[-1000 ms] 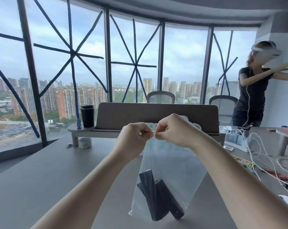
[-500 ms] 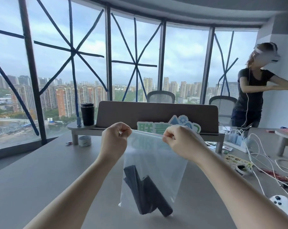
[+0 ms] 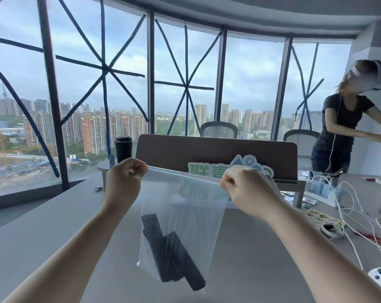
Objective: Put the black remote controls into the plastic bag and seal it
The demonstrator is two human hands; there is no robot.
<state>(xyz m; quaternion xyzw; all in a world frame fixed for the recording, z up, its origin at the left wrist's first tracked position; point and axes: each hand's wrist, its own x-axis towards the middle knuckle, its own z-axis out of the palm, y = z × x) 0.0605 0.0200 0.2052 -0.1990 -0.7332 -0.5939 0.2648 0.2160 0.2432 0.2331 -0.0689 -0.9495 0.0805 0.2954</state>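
We hold the plastic bag [image 3: 191,206] up above the grey bench [image 3: 54,219], stretched between both hands. Our left hand [image 3: 125,179] pinches the top left corner of the bag, fingers curled tight on the strip, and our right hand [image 3: 248,189] pinches the top edge near the right corner in the same way. The top edge runs taut between them. The black remote controls [image 3: 169,252] lie inside the bag, sunk to its lower left part and leaning at a slant. Beyond the bag stand a brown board [image 3: 207,149] and a black cup [image 3: 123,148]. White cables [image 3: 349,206] trail over the bench to our right.
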